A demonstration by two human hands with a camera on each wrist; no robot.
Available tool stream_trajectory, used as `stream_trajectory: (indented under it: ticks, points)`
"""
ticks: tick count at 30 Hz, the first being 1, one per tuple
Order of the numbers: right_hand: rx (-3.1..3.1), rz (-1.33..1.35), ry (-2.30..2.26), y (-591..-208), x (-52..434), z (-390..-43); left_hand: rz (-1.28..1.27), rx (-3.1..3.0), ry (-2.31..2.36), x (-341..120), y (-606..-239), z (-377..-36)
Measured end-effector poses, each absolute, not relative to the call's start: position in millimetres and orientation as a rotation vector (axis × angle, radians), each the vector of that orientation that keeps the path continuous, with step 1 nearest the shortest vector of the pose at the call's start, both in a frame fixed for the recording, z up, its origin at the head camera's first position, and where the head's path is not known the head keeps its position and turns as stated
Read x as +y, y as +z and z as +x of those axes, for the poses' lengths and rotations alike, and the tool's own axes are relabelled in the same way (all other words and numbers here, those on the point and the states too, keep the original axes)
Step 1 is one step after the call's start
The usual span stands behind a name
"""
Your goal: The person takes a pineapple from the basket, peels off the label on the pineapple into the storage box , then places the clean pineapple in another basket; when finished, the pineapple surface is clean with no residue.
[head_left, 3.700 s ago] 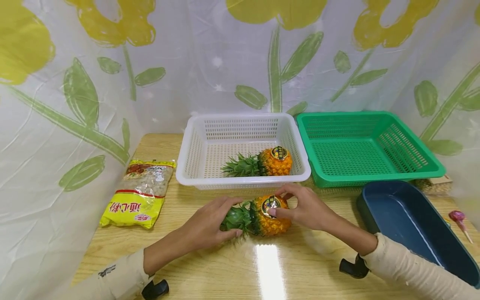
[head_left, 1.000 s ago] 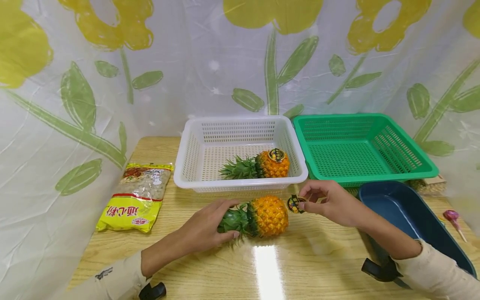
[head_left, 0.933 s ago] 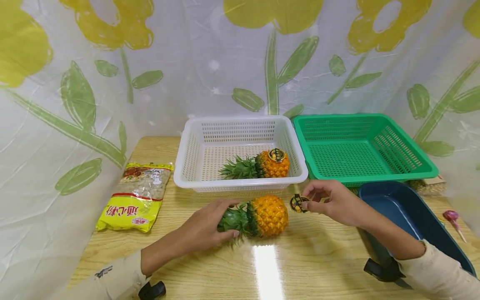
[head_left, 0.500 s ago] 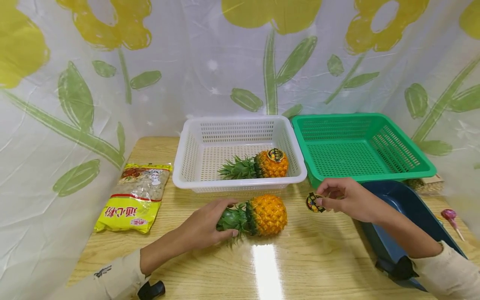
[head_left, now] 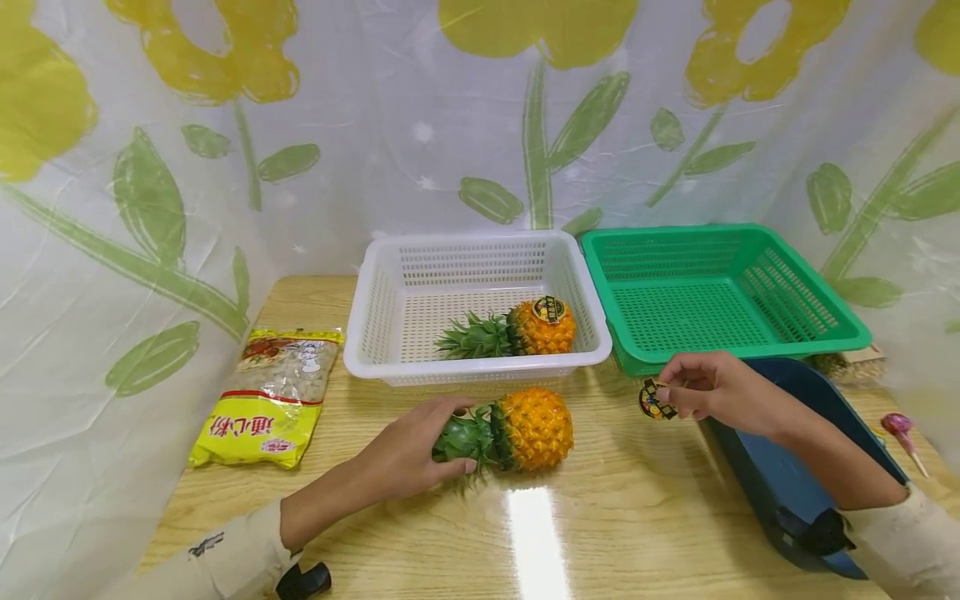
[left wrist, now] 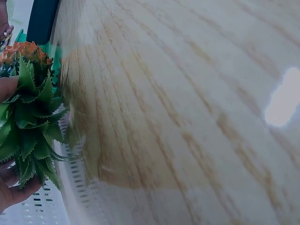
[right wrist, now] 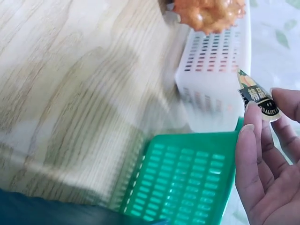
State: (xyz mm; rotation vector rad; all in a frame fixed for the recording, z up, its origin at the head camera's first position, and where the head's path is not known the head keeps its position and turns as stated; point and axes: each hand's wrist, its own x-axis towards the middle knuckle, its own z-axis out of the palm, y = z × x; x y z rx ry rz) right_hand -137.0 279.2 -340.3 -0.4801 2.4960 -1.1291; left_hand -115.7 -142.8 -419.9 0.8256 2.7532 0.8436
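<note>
A small pineapple (head_left: 534, 429) lies on its side on the table, its orange body bare of any label. My left hand (head_left: 405, 450) grips it by the green leaves (left wrist: 30, 112), thumb on the near side and fingers on the far side. Off to the right, my right hand (head_left: 723, 392) pinches a round black-and-gold sticker (head_left: 656, 400) between thumb and fingertips. In the right wrist view the sticker (right wrist: 258, 97) is bent, with printed lettering showing. Inside the white basket (head_left: 480, 368) lies a second pineapple (head_left: 542, 332) that bears a similar sticker.
A green basket (head_left: 727, 354) stands to the right of the white one. The dark blue tub (head_left: 795, 492) sits below my right forearm. At the left lies a yellow bag of pasta (head_left: 266, 400); at the far right, a lollipop (head_left: 900, 429).
The sticker has come off the pineapple, and my right hand has carried it rightward, up to the tub's edge. My left hand keeps its grip on the leaves.
</note>
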Motion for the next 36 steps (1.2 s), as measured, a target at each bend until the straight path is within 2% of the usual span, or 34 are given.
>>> stream_trajectory:
  ticks: [21,36]
  points:
    - [2.504,-0.298,-1.156,-335,317,-138,0.803,2.739,0.847,-142,-420,-118]
    - [2.406,-0.301,-1.195,-342,382,-145,0.785,2.747,0.854,-142,-422,-116]
